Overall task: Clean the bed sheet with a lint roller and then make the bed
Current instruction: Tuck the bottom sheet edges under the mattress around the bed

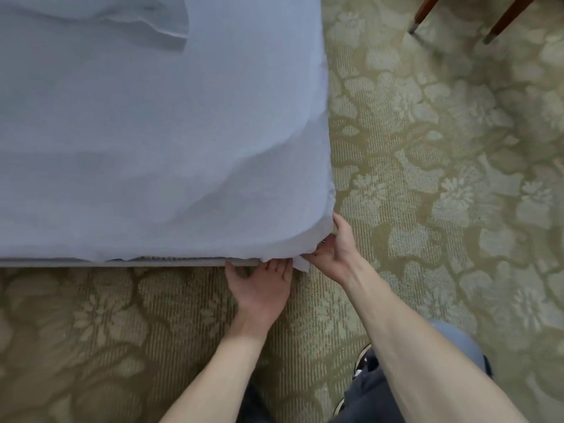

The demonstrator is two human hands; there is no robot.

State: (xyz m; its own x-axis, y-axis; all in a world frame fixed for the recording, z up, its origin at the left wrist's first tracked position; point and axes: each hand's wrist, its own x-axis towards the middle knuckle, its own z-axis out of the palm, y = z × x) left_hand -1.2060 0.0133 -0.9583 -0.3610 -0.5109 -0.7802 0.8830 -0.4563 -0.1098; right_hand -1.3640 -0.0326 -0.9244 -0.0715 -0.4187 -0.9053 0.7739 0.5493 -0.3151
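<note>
The right hand (335,248) pinches the loose corner of the pale bed sheet (152,132), fingers curled into the cloth and thumb (339,222) lying straight up along the bed's corner. Just left of it, touching the hanging flap, the left hand (259,288) reaches under the sheet's edge. Its fingertips are hidden there, so whether they grip cannot be told. The patterned carpet (427,178) lies below both.

No readable text anywhere — no labels, numbers.
</note>
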